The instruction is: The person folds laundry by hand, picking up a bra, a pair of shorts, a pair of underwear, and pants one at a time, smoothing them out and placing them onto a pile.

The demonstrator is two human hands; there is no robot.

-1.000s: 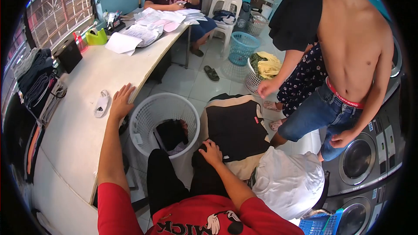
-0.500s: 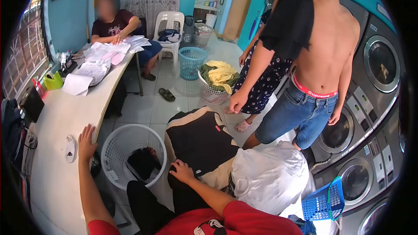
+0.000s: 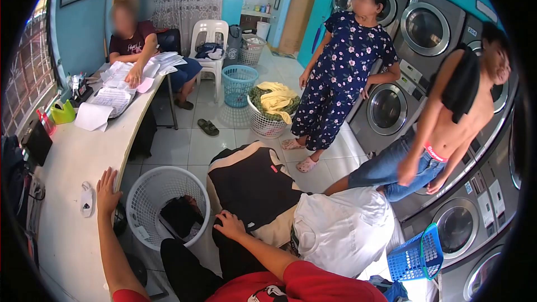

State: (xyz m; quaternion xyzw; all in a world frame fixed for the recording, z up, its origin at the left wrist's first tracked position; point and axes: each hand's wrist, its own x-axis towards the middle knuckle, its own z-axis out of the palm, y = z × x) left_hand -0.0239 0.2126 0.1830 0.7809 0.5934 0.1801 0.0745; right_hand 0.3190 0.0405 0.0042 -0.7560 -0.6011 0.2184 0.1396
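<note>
My left hand lies flat near the edge of the long white table, fingers spread, holding nothing. Near it on the tabletop is a small white device. My right hand rests on my knee in dark pants, its fingers loosely apart and nothing in them. Just beyond that hand lies a black and cream garment, spread over something I cannot make out. Beside it is a white shirt on a pile. A white laundry basket with dark clothes inside stands between the table and my knees.
Someone sits at the table's far end with papers. A person in a floral outfit stands beyond the garments; a shirtless person is at right. Machines line the right wall. Baskets and a sandal are on the floor.
The shirtless person has moved right and leans over, bringing the person in the floral outfit into view. The seated person's arm has shifted over the papers. My hands stay in place.
</note>
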